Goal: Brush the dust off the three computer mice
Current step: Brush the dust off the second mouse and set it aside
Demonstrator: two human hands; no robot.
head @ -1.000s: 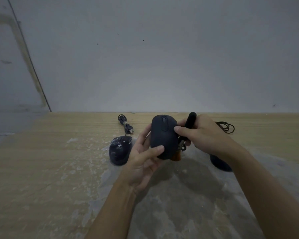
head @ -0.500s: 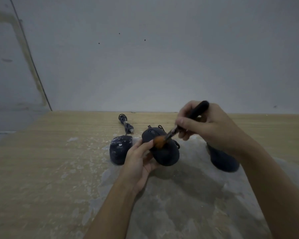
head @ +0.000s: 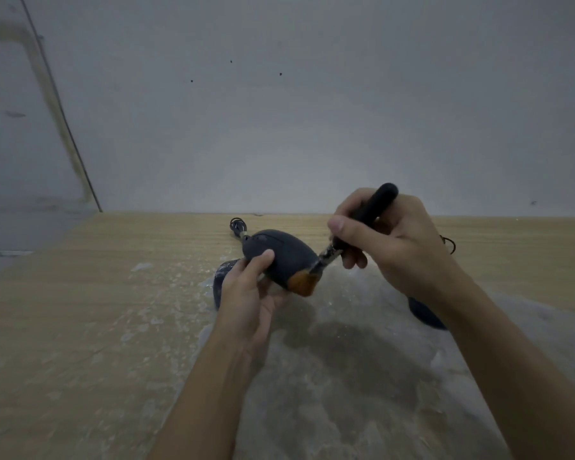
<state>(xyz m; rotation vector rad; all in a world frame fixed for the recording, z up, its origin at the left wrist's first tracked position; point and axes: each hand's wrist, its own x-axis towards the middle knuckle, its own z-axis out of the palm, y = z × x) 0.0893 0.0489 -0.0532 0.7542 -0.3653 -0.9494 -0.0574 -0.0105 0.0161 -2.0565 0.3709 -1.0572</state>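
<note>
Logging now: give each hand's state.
Left hand: holding the mouse.
Right hand: holding the brush, bristles on the mouse.

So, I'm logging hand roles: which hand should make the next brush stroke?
Right hand: it already grips the brush, bristles on the mouse held by the left hand.

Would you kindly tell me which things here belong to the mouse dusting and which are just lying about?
Job: held mouse; brush; dusty mouse; third mouse; left hand; right hand.
Lying about: coiled cable; table.
</note>
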